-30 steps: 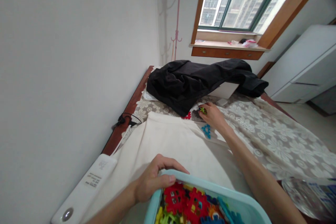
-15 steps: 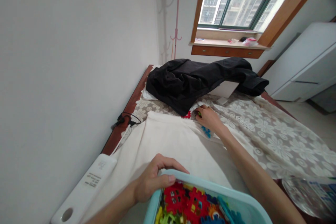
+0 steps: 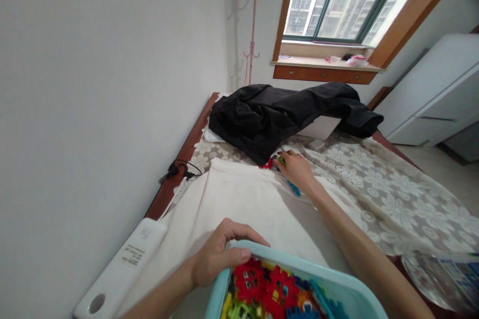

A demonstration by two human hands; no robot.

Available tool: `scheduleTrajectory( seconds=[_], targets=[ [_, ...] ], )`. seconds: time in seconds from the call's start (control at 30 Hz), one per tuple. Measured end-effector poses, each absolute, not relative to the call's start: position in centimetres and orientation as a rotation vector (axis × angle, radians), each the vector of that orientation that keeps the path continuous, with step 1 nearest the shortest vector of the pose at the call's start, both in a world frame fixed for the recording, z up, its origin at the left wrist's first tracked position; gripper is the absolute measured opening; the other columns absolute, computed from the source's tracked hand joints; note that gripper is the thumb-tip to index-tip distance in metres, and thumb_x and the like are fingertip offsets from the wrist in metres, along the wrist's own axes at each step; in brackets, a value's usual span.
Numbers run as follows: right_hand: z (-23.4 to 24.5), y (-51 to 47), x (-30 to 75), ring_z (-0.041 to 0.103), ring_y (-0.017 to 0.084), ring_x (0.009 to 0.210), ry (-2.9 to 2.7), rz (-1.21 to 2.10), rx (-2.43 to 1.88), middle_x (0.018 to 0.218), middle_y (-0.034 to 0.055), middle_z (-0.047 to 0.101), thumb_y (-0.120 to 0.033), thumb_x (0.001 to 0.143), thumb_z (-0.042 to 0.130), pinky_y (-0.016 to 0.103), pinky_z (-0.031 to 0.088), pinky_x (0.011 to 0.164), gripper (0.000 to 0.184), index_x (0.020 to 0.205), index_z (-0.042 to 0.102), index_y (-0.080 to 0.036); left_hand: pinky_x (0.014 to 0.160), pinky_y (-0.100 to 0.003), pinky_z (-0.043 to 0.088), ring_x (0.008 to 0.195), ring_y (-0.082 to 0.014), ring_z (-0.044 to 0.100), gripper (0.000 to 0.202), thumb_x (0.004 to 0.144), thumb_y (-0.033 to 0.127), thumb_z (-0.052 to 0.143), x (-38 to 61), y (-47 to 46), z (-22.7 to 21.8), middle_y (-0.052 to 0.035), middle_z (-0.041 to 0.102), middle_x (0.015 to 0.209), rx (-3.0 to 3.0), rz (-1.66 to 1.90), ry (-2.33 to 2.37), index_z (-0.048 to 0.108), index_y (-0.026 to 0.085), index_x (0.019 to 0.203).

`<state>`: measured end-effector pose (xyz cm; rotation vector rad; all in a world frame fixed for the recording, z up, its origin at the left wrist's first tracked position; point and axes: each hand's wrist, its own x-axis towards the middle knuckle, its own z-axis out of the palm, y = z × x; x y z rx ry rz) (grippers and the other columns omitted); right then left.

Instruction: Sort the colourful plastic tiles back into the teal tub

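Note:
My left hand (image 3: 219,251) is closed over the near-left rim of a light-blue plastic bin (image 3: 339,281), thumb inside and fingers outside. Jumbled in the bin are several notched plastic building blocks, with red blocks (image 3: 280,291) on top beside yellow, green and blue ones. Stretched out to the far edge of the white cloth (image 3: 243,197), my right hand (image 3: 297,168) has its fingers bent around a small green block (image 3: 282,161). A red block (image 3: 266,164) lies just left of those fingertips, and a blue block (image 3: 293,188) lies under the palm side, partly hidden.
A black garment (image 3: 284,109) is heaped across the far end of the flower-patterned cover (image 3: 385,179), over a white box (image 3: 322,127). At left, a white power strip (image 3: 123,264) lies along the wall side. A clear plastic package (image 3: 437,279) sits at the right.
My right hand has shifted slightly left towards the red block, and more of the green block shows at its fingers. My left hand and the bin have stayed in place.

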<state>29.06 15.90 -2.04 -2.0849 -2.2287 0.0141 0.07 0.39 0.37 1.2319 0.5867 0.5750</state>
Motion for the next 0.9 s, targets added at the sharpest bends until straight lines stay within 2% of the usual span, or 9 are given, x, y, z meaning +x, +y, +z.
scheduleTrajectory(
  seconds=[0.1,0.23,0.43,0.57,0.63,0.77,0.9],
  targets=[
    [-2.3,15.8,28.7,0.066,0.031,0.107,-2.275,0.045,-2.058,0.118,0.0158,0.070,-0.046,0.104,0.050,0.034,0.046,0.079,0.039,0.122,0.073,-0.020,0.072,-0.026,0.047,0.080,-0.0214,0.066,0.053,0.086,0.054,0.076,0.1,0.4,0.4,-0.0127,0.080,0.094,1.241,0.577,0.599,0.083,0.011,0.116],
    [-2.1,16.1,29.2,0.067,0.027,0.098,-2.307,0.103,-1.986,0.112,0.0123,0.071,-0.034,0.097,0.058,0.032,0.045,0.078,0.027,0.112,0.076,-0.021,0.072,-0.026,0.048,0.080,-0.0210,0.066,0.052,0.086,0.053,0.076,0.1,0.4,0.2,-0.0126,0.080,0.094,1.230,0.589,0.594,0.083,0.011,0.116],
    [-2.2,16.1,28.2,0.064,0.021,0.110,-2.350,0.162,-1.768,0.126,0.0105,0.067,-0.035,0.104,0.051,0.027,0.046,0.094,0.033,0.128,0.068,-0.021,0.073,-0.027,0.048,0.081,-0.0217,0.066,0.052,0.086,0.053,0.076,0.0,0.3,0.1,-0.0127,0.080,0.096,1.231,0.576,0.598,0.083,0.012,0.117],
    [-2.8,16.0,26.8,0.060,0.027,0.115,-2.427,0.178,-1.701,0.120,0.0144,0.067,-0.030,0.103,0.052,0.033,0.044,0.101,0.025,0.113,0.072,-0.017,0.070,-0.025,0.046,0.077,-0.0193,0.064,0.051,0.086,0.053,0.076,0.1,0.4,0.3,-0.0111,0.079,0.091,1.232,0.593,0.607,0.083,0.012,0.115],
    [-3.0,16.0,26.9,0.059,0.028,0.117,-2.454,0.186,-1.683,0.122,0.0148,0.067,-0.031,0.104,0.052,0.035,0.043,0.104,0.026,0.113,0.072,-0.017,0.068,-0.024,0.046,0.075,-0.0182,0.063,0.050,0.086,0.053,0.076,0.2,0.4,0.4,-0.0104,0.079,0.089,1.242,0.592,0.600,0.083,0.012,0.114],
    [-2.7,16.5,28.8,0.060,0.027,0.118,-2.460,0.214,-1.698,0.129,0.0138,0.067,-0.023,0.101,0.056,0.033,0.043,0.105,0.032,0.129,0.069,-0.019,0.071,-0.026,0.048,0.079,-0.0210,0.067,0.051,0.087,0.052,0.075,0.2,0.4,0.4,-0.0126,0.081,0.095,1.251,0.586,0.590,0.083,0.011,0.115],
    [-2.0,17.2,31.4,0.065,0.024,0.109,-2.450,0.262,-1.740,0.122,0.0106,0.072,-0.018,0.097,0.060,0.029,0.045,0.098,0.031,0.125,0.073,-0.020,0.069,-0.027,0.047,0.076,-0.0212,0.068,0.053,0.085,0.054,0.076,0.1,0.4,0.2,-0.0135,0.081,0.094,1.224,0.578,0.585,0.083,0.010,0.115]
  ],
)
